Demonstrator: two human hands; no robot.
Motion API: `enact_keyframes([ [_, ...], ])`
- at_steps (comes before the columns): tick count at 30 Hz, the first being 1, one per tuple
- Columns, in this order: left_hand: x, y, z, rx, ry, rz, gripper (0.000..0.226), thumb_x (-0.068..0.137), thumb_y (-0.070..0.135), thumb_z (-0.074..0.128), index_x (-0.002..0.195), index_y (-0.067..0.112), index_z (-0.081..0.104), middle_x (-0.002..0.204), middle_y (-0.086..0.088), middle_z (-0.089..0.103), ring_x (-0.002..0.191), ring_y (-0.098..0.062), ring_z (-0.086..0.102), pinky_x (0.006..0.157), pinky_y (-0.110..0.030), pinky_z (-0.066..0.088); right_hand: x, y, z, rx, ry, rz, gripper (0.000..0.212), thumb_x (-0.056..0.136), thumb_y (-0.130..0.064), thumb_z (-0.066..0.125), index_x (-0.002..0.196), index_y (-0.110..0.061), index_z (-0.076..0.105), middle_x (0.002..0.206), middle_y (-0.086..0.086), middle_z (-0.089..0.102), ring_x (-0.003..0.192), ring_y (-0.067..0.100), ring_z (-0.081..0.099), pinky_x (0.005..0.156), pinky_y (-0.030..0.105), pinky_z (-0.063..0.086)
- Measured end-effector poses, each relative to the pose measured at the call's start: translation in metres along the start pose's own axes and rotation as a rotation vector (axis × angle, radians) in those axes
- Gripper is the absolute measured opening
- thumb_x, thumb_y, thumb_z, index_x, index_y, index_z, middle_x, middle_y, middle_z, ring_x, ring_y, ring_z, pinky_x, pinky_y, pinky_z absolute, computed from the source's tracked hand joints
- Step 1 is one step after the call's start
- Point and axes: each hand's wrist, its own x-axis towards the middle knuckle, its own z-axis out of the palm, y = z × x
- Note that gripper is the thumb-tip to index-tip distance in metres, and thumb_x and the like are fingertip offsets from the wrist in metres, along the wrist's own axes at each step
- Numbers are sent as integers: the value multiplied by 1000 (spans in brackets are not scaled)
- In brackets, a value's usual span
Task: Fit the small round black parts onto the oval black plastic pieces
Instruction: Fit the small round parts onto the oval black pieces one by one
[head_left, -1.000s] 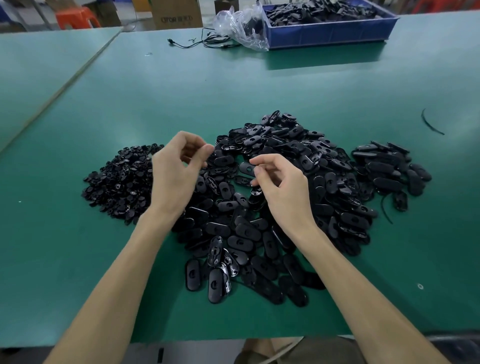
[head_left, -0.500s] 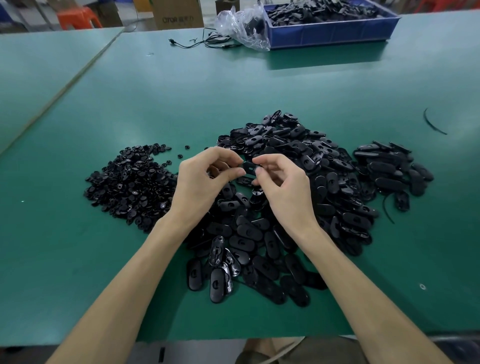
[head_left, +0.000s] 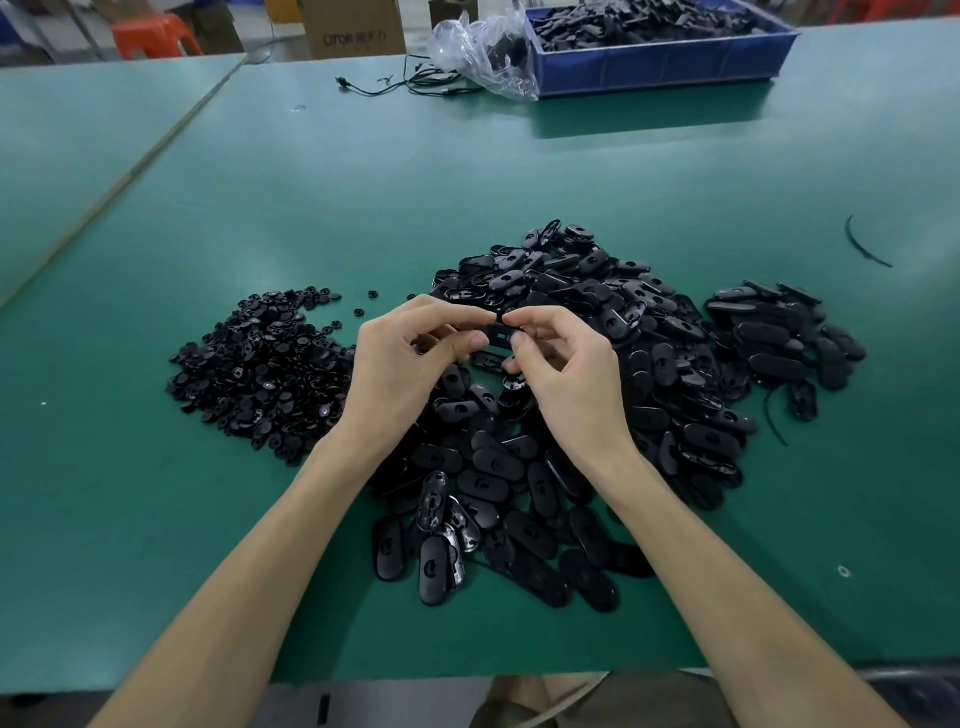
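On the green tabletop (head_left: 363, 208), a heap of small round black parts (head_left: 260, 369) is spread at the left, with a few loose ones scattered just beyond its far edge. Just to the right of this heap, the left hand (head_left: 400, 364) is raised above the tabletop; its thumb and forefinger are curled and pinched on the left end of one oval black plastic piece (head_left: 500, 335). Whether a round part is also held under these fingers cannot be told. The held piece is kept roughly level between the two hands, above the large pile of oval black plastic pieces (head_left: 597, 431). Its right end is pinched by the thumb and forefinger of the right hand (head_left: 566, 374), the remaining fingers being curled beneath. The large pile is spread under and around both hands and extends toward the near edge. At the far edge, a blue bin (head_left: 665, 67) filled with black parts is placed. Further right, a smaller group of oval pieces (head_left: 779, 338) is laid beside the large pile, and a thin black strip (head_left: 865, 244) is left well apart from it.
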Motion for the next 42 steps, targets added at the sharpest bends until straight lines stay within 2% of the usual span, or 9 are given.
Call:
enact_keyframes([
  [6, 1, -2, 1, 58, -5, 35, 21, 86, 14, 82, 104, 23, 79, 97, 5, 69, 80, -10, 62, 74, -25, 51, 1, 1, 0, -7, -1, 1, 18, 101, -5, 64, 112, -15, 73, 95, 0, 73, 79, 13, 72, 75, 20, 56],
  [11, 1, -3, 2, 97, -17, 68, 11, 84, 20, 83, 92, 14, 78, 93, -2, 67, 82, -19, 63, 73, -35, 52, 1, 1, 1, -14, -3, -3, 18, 101, -5, 64, 113, -14, 73, 96, 0, 74, 79, 13, 73, 76, 22, 57],
  [14, 1, -3, 2, 104, 12, 53, 11, 86, 24, 82, 88, 14, 76, 89, 2, 69, 75, -17, 64, 70, -33, 52, 1, 0, 1, -18, -4, 2, 18, 101, -5, 64, 113, -13, 74, 96, 0, 74, 78, 13, 73, 77, 23, 58],
  [18, 0, -3, 0, -8, 38, -5, 6, 90, 21, 78, 94, 16, 78, 79, 4, 74, 58, -19, 66, 63, -30, 56, 1, 0, 1, -29, -2, 0, 17, 101, -6, 64, 112, -14, 74, 92, -1, 74, 76, 12, 72, 76, 22, 58],
  [22, 0, -2, 0, 2, 27, 10, 7, 87, 15, 80, 94, 15, 81, 85, 4, 71, 65, -15, 64, 66, -19, 50, 1, -1, 1, -25, -5, 5, 17, 101, -6, 64, 113, -13, 74, 92, -1, 74, 76, 11, 72, 76, 22, 58],
  [27, 2, 0, 1, 47, 15, 17, 12, 83, 8, 83, 92, 16, 83, 93, -1, 68, 82, -14, 63, 73, -28, 53, 1, 0, 1, -25, -11, 9, 17, 101, -5, 64, 112, -14, 74, 92, -1, 73, 75, 9, 71, 75, 20, 56],
  [32, 3, 0, 0, -34, 17, -14, 21, 88, -1, 76, 102, 14, 83, 99, -3, 70, 92, -12, 67, 79, -24, 55, 2, 2, 1, -41, -11, 13, 18, 101, -5, 64, 113, -14, 74, 93, 0, 74, 76, 11, 72, 75, 22, 58],
  [37, 4, -2, -2, -51, 40, -60, 24, 89, 2, 76, 100, 22, 81, 97, -1, 72, 93, -16, 69, 84, -38, 58, 2, 3, 2, -43, -13, 15, 19, 100, -6, 64, 112, -16, 74, 94, -2, 74, 77, 11, 72, 75, 20, 57],
  [42, 5, -5, -1, -65, 46, -106, 23, 86, 7, 80, 90, 30, 75, 95, 0, 75, 88, -16, 71, 82, -38, 57, 2, 4, 2, -38, -16, 13, 18, 100, -6, 65, 111, -17, 75, 93, -4, 73, 77, 10, 72, 75, 20, 57],
])
